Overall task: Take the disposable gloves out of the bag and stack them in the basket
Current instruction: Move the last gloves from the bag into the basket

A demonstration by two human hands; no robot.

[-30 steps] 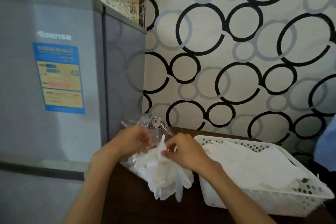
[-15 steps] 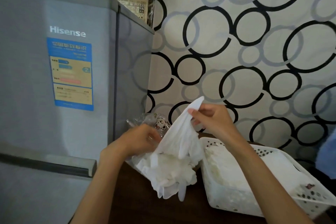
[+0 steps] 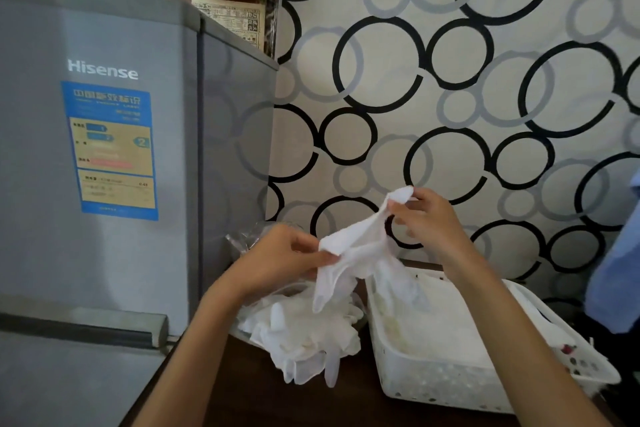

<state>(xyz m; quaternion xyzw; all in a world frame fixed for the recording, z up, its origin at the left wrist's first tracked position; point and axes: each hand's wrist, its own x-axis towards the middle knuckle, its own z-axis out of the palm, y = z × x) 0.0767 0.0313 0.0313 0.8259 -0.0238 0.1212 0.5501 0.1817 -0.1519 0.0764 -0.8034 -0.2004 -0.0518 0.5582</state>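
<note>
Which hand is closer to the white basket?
Right. The right hand holds a glove above the white basket's back edge; the left hand is further left, over the glove pile.

Soft, dim indoor light falls from the upper left, leaving a pale sheen on the fridge (image 3: 97, 156) door. The dark tabletop (image 3: 242, 388) lies in shadow. Wide-angle bending curves the edges; fine detail looks slightly smeared

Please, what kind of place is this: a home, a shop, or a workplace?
Probably a home, perhaps a kitchen corner. A grey Hisense fridge stands beside a dark wooden table, and circle-patterned wallpaper covers the wall behind.
</note>
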